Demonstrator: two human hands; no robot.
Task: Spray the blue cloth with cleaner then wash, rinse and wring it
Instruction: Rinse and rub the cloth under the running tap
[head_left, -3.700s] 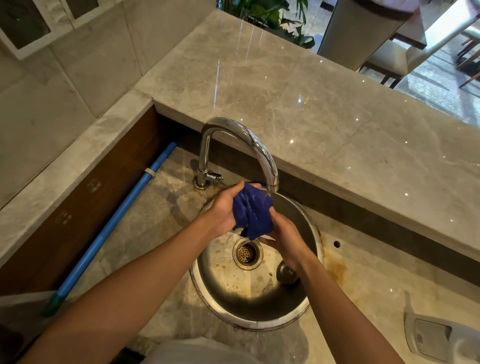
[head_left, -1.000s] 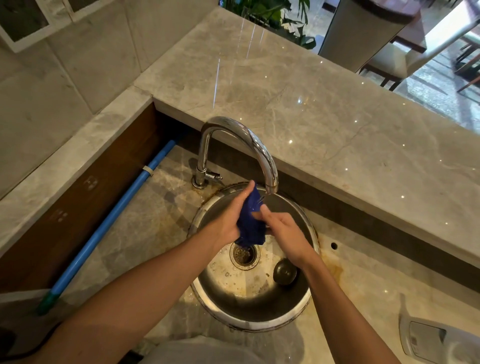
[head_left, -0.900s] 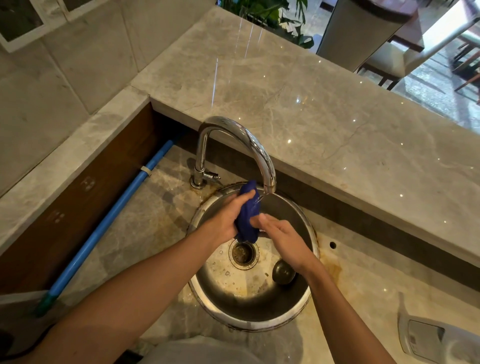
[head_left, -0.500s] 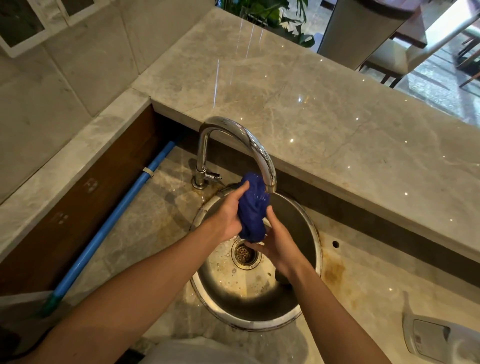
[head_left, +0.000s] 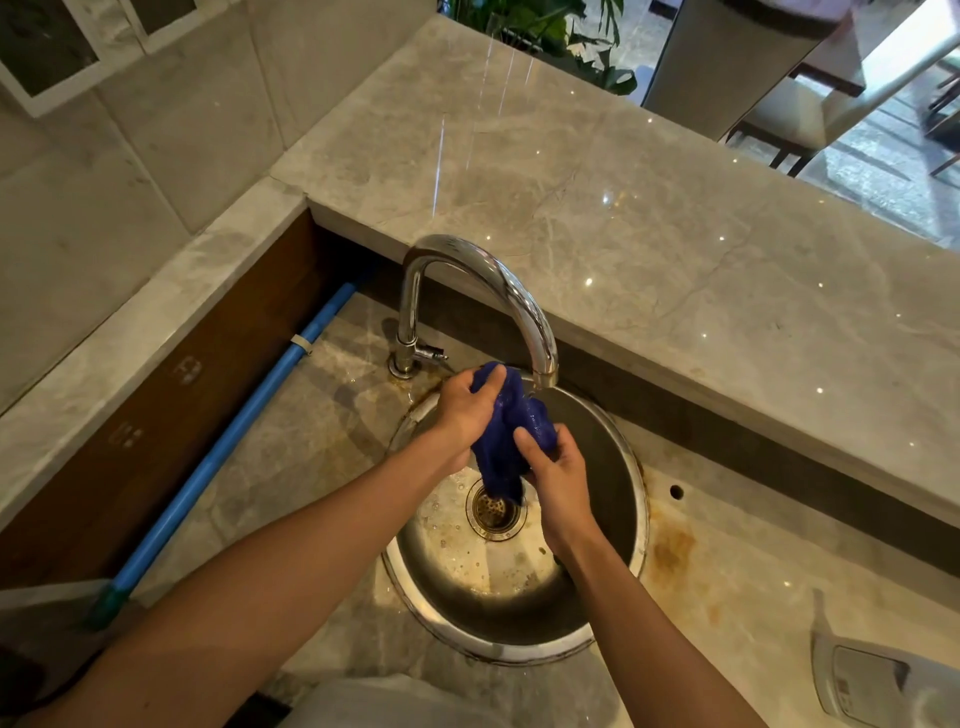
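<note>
Head view is showing 2 bare hands closing on the blue cloth (head_left: 506, 431), which is bunched into a dark, wet-looking wad between them. The left hand (head_left: 465, 410) is gripping the upper part of the wad, its fingers curling over the top edge, while the right hand (head_left: 558, 475) is clasping the lower right side with the thumb pressing into the fabric. A loose tail of the cloth is hanging down below the grip.

Directly beneath the grip, the round steel sink (head_left: 636, 467) is holding a drain strainer (head_left: 495, 511) at its middle, along with scattered droplets and brownish stains on its floor. Something dark is peeking out in the bowl beside the right wrist, too hidden to identify.

Just above and right of the grip, the spout of the curved chrome faucet (head_left: 511, 291) is ending close to the cloth; whether water is running cannot be told.

Well left of the grip, a blue pipe (head_left: 228, 441) is lying along the lower counter. Beyond the faucet, a raised marble counter (head_left: 675, 234) is stretching across. Far to the lower right of the grip, a white device (head_left: 878, 680) is sitting at the frame's edge.
</note>
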